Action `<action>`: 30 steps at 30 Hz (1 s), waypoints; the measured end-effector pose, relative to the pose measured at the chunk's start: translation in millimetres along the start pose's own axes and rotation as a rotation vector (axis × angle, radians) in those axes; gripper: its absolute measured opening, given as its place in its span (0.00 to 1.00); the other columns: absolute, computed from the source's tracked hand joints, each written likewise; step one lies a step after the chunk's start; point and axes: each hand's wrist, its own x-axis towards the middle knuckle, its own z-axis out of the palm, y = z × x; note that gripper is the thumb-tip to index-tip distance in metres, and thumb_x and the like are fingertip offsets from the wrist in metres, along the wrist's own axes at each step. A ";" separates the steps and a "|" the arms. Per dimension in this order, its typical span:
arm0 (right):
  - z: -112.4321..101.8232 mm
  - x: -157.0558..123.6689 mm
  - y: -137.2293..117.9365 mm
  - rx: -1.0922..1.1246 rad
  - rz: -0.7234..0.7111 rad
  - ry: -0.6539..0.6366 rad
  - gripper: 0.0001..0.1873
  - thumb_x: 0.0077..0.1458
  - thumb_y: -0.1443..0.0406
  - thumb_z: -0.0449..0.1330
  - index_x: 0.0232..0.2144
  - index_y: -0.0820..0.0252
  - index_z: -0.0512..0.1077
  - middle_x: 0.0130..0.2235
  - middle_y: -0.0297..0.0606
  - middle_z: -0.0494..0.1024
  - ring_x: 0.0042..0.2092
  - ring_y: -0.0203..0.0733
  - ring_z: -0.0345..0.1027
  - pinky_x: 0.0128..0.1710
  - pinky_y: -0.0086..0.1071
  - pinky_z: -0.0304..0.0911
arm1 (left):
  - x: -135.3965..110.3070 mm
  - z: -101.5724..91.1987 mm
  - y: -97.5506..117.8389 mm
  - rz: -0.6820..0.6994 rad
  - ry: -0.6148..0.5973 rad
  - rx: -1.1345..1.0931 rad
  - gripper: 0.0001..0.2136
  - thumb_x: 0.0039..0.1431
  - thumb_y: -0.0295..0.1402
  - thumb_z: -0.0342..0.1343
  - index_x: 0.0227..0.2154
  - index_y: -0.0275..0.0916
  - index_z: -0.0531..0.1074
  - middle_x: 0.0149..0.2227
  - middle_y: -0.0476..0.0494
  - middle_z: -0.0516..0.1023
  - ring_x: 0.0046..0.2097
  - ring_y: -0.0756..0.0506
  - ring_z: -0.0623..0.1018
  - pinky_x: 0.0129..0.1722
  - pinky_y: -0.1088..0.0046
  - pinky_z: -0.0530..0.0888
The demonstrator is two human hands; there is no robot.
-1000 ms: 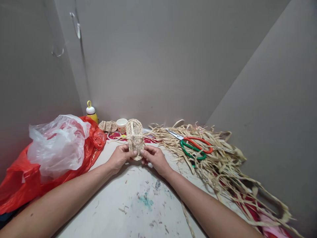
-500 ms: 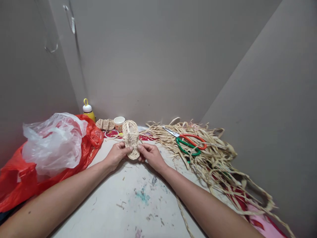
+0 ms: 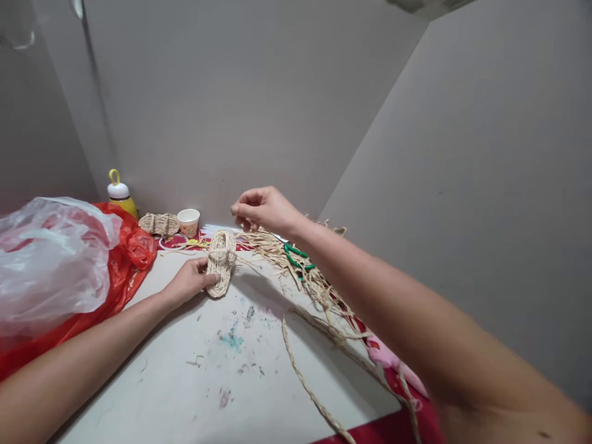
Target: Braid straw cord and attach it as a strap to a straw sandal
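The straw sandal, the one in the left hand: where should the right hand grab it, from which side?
Probably the lower right edge of the straw sandal, pinched from the right by the right hand. The left hand grips its lower left and a strap crosses it higher up; that rounded edge looks free.

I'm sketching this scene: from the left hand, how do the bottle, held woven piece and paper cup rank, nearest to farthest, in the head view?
1. Woven piece: in the left hand.
2. Paper cup: just beyond.
3. Bottle: back left.
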 end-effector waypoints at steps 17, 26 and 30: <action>-26.7 -189.1 85.8 -1.074 0.012 -0.342 0.31 0.48 0.76 0.53 0.54 0.50 0.67 0.41 0.40 0.76 0.36 0.40 0.71 0.33 0.30 0.57 | -24.3 18.5 7.5 -0.025 -0.228 -0.051 0.13 0.40 0.28 0.66 0.34 0.32 0.77 0.31 0.41 0.79 0.28 0.48 0.75 0.31 0.73 0.69; -28.3 -173.3 86.2 -0.906 -0.140 -0.216 0.07 0.52 0.71 0.54 0.28 0.58 0.72 0.36 0.40 0.72 0.33 0.39 0.65 0.32 0.31 0.54 | -28.8 22.7 8.4 0.000 -0.223 -0.055 0.14 0.44 0.34 0.66 0.35 0.32 0.77 0.31 0.41 0.79 0.28 0.48 0.74 0.27 0.75 0.67; -39.2 -157.4 84.2 -0.648 -0.176 0.054 0.03 0.54 0.66 0.53 0.31 0.57 0.68 0.36 0.39 0.72 0.38 0.42 0.64 0.39 0.34 0.58 | -28.4 21.8 11.4 -0.034 -0.221 -0.146 0.17 0.45 0.34 0.66 0.38 0.32 0.77 0.35 0.37 0.79 0.29 0.48 0.76 0.29 0.75 0.67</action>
